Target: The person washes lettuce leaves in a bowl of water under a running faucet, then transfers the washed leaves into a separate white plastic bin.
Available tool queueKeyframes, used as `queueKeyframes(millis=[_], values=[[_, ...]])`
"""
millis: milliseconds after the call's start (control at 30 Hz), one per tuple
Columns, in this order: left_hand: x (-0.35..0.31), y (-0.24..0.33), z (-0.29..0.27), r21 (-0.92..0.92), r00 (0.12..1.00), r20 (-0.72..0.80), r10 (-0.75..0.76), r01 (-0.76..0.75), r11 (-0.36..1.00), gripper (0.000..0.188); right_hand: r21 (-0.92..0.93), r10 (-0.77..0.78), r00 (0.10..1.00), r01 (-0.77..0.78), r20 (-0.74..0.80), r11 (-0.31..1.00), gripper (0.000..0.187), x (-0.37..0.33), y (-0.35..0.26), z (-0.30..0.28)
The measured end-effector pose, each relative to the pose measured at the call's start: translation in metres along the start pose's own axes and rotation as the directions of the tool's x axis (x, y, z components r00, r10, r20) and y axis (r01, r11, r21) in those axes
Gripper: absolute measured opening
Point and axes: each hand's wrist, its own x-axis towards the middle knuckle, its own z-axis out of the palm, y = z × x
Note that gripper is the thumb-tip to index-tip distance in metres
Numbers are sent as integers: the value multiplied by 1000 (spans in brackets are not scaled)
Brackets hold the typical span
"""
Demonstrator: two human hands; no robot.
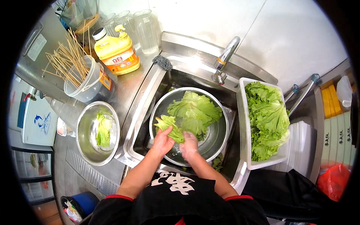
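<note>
A torn piece of green lettuce leaf [169, 125] is in my left hand [163, 142], its fingers closed round the near edge. Close against the leaf's right end is my right hand [188, 146], blurred, so its fingers do not show clearly. Both hands are over a large steel bowl [221, 135] with water in it, standing in the sink. Wide lettuce leaves [197, 111] lie in the far part of this bowl. To the left, a smaller steel bowl [84, 148] on the counter holds a yellowish-green leaf piece [103, 130].
At the sink's right side rests a white plastic tub [243, 123] piled with lettuce [266, 122]. The faucet [226, 56] rises behind the bowl. A scouring pad [162, 62], a yellow soap bottle [119, 54] and a bucket of wooden sticks [87, 88] stand at the back left.
</note>
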Motion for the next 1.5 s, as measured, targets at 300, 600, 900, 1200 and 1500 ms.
queueKeyframes(millis=[300, 600, 900, 1200, 1500], values=[[-15, 27, 0, 148, 980, 121, -156, 138, 979, 30, -455, -475, 876, 458, 83, 764, 20, -52, -70, -125], [-18, 9, 20, 301, 929, 227, -291, 218, 929, 38, -824, -440, 763, 560, 474, 84, 36, -75, -68, -106], [-36, -1, 42, 457, 897, 330, -293, 120, 881, 24, -307, -263, 898, 377, 353, 873, 19, -63, -54, -58], [-32, -9, 43, 864, 740, 430, -518, -503, -1, 24, -666, -529, 519, 735, 671, -123, 46, -71, -71, -52], [-24, -20, 63, 948, 821, 24, -570, -199, -248, 36, -749, -625, 433, 510, 649, -424, 24, -59, -56, -63]])
